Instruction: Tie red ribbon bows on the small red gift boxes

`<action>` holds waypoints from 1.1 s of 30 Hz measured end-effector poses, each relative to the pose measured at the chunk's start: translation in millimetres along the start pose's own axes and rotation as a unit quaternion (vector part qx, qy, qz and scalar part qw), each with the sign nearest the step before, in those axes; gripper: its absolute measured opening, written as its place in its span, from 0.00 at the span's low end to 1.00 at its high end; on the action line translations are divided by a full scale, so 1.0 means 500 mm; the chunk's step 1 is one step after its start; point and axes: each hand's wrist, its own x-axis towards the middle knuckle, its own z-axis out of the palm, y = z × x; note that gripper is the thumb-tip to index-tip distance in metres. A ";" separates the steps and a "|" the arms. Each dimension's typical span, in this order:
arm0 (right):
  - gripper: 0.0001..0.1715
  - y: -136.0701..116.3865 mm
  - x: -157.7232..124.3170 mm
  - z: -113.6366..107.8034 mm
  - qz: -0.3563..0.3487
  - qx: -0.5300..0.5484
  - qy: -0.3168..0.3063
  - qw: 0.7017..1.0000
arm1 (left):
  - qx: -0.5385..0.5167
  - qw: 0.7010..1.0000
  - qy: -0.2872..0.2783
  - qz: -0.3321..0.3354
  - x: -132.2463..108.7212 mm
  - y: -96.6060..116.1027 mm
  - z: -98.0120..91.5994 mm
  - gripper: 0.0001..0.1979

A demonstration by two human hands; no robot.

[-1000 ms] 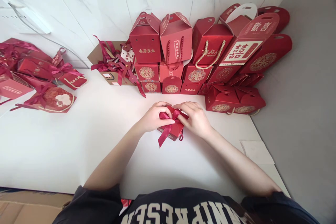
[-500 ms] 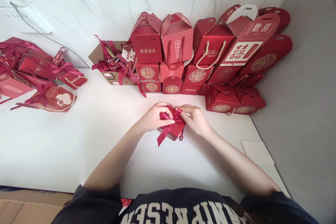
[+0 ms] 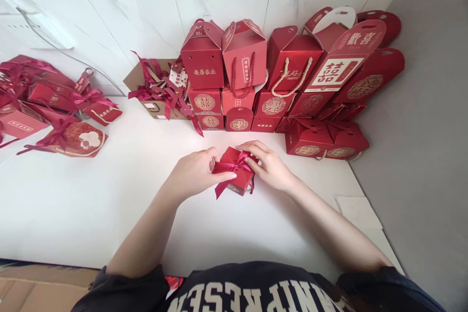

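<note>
A small red gift box (image 3: 239, 179) sits on the white table in front of me, with a crimson satin ribbon (image 3: 242, 158) tied in a bow across its top. My left hand (image 3: 193, 171) is at the box's left side, its index finger curled and thumb stretched along the ribbon's left loop, which it pinches. On the right, my right hand (image 3: 269, 165) holds the bow's right loop between thumb and fingers, the fingers reaching over the box's far edge. One ribbon tail hangs over the box's front left, and a cord shows at its right.
Stacked red gift boxes (image 3: 239, 107) stand against the tiled wall. A cardboard box (image 3: 135, 78) of ribbons and tags is left of them. Several ribbon-tied boxes (image 3: 54, 95) lie far left. A white paper (image 3: 358, 212) lies at right, beside the grey wall.
My left hand has moved left, off the bow's middle, drawing the left loop outward. My right hand stays at the right loop, and more of the box top shows.
</note>
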 end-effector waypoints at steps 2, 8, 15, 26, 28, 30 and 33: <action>0.18 0.001 -0.001 0.004 0.013 0.003 0.001 1.000 | 0.004 0.999 0.011 0.031 0.001 0.002 -0.001 0.20; 0.16 0.008 -0.009 0.015 0.083 -0.034 0.006 0.996 | -0.073 0.992 -0.033 0.101 0.026 -0.009 -0.002 0.14; 0.17 -0.004 -0.008 0.015 0.097 -0.126 -0.029 0.987 | -0.107 0.992 -0.053 0.030 0.052 -0.034 0.014 0.27; 0.17 -0.013 -0.015 0.035 0.113 -0.308 -0.013 0.945 | -0.004 0.999 0.017 0.041 0.064 -0.018 0.031 0.31; 0.17 -0.013 -0.015 0.036 0.124 -0.306 -0.013 0.944 | -0.007 0.999 0.012 0.042 0.063 -0.019 0.029 0.30; 0.17 -0.013 -0.015 0.037 0.128 -0.305 -0.014 0.944 | -0.015 0.999 0.005 0.040 0.064 -0.020 0.030 0.30; 0.18 -0.011 -0.016 0.040 0.129 -0.303 -0.011 0.944 | -0.025 0.999 -0.002 0.034 0.068 -0.023 0.032 0.30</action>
